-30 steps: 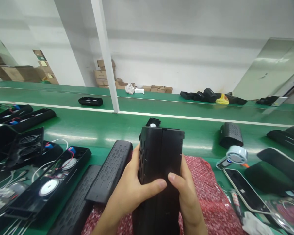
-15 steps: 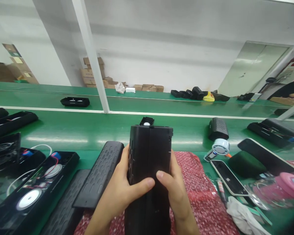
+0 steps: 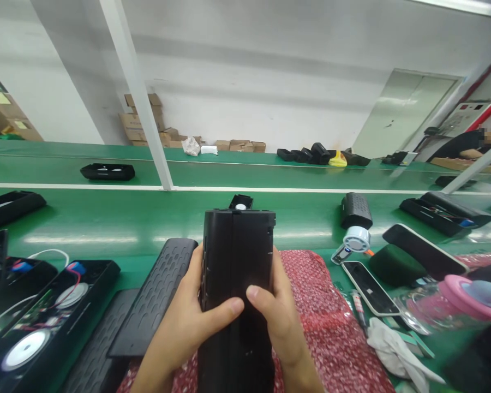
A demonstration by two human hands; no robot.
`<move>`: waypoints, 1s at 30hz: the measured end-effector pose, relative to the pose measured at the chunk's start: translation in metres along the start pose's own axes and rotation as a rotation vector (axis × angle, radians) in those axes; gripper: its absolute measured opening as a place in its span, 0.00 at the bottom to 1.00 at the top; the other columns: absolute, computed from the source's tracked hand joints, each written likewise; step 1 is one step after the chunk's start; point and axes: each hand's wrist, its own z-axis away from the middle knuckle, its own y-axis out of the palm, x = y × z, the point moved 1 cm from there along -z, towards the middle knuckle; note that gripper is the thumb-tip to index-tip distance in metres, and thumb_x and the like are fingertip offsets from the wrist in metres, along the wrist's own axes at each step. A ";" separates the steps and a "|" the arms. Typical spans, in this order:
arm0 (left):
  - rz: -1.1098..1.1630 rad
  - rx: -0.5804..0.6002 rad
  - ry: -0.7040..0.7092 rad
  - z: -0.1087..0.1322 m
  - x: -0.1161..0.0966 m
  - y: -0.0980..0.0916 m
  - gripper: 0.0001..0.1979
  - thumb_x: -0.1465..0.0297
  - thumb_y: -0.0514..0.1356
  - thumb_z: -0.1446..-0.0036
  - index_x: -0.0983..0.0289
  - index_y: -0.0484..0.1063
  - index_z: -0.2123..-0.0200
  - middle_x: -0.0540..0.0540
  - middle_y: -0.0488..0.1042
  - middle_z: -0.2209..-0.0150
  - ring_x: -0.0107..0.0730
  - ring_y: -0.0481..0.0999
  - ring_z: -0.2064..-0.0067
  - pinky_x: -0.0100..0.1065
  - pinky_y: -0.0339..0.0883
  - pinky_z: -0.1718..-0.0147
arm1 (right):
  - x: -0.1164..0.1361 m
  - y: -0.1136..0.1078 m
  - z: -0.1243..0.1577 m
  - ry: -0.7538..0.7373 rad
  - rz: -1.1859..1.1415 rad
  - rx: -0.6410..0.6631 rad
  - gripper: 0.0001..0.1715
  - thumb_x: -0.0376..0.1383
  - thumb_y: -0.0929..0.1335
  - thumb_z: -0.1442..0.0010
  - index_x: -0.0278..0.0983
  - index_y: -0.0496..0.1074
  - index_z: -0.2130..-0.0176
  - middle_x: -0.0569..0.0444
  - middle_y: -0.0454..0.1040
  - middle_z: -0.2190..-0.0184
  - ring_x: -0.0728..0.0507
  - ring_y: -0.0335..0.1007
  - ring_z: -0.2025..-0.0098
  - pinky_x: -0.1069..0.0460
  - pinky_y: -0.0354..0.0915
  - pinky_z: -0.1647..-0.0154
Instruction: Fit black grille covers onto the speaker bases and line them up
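Both my hands grip a long black speaker housing (image 3: 237, 256), held end-on and pointing away from me above a red bubble-wrap sheet (image 3: 319, 305). My left hand (image 3: 184, 322) wraps its left side, thumb laid across the top. My right hand (image 3: 280, 316) clasps the right side, its thumb meeting the left thumb. A small round white part shows at the housing's far end. A black perforated grille cover (image 3: 155, 297) lies just left of my left hand.
Open speaker shells with white drivers and red and blue wires (image 3: 45, 316) lie at the left. At the right are a phone (image 3: 368, 279), a small white fan (image 3: 354, 240), a pink bottle (image 3: 466, 297) and a white cloth (image 3: 393, 341). The green conveyor (image 3: 106, 218) carries more black housings; a white post (image 3: 139, 103) stands behind.
The view has swung rightward, so everything has slid left in frame. Both hands keep the same grip on the housing, which sits a little lower.
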 end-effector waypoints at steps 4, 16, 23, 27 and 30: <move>-0.007 -0.020 -0.004 0.000 0.001 0.000 0.38 0.55 0.68 0.58 0.62 0.61 0.46 0.54 0.71 0.51 0.39 0.72 0.51 0.27 0.67 0.58 | -0.001 0.002 0.001 -0.057 -0.018 0.003 0.42 0.37 0.71 0.44 0.47 0.51 0.36 0.54 0.63 0.40 0.37 0.57 0.38 0.40 0.54 0.34; -0.035 -0.060 -0.025 0.004 -0.002 0.001 0.38 0.54 0.68 0.59 0.61 0.61 0.47 0.54 0.71 0.50 0.38 0.71 0.53 0.28 0.67 0.57 | -0.004 0.003 0.004 -0.043 -0.080 0.012 0.43 0.38 0.72 0.43 0.48 0.51 0.36 0.54 0.61 0.39 0.38 0.55 0.36 0.40 0.52 0.33; -0.080 -0.021 0.002 0.000 0.004 -0.003 0.39 0.54 0.67 0.57 0.62 0.59 0.44 0.55 0.69 0.49 0.40 0.70 0.51 0.30 0.66 0.54 | -0.004 0.002 0.003 -0.047 -0.055 0.009 0.43 0.39 0.72 0.44 0.48 0.51 0.36 0.54 0.62 0.39 0.38 0.57 0.37 0.40 0.54 0.34; -0.046 -0.072 -0.029 0.001 0.000 0.001 0.39 0.53 0.67 0.58 0.63 0.60 0.45 0.56 0.69 0.49 0.43 0.69 0.50 0.33 0.65 0.53 | -0.004 0.002 0.000 -0.037 -0.062 0.007 0.42 0.39 0.72 0.44 0.47 0.52 0.36 0.54 0.61 0.39 0.38 0.56 0.37 0.40 0.52 0.33; -0.027 -0.074 -0.031 0.001 -0.002 0.005 0.39 0.54 0.67 0.58 0.63 0.59 0.45 0.56 0.69 0.49 0.42 0.69 0.49 0.31 0.65 0.53 | -0.004 0.001 -0.001 -0.036 -0.068 0.011 0.40 0.38 0.71 0.43 0.47 0.53 0.37 0.54 0.62 0.39 0.37 0.56 0.37 0.40 0.53 0.34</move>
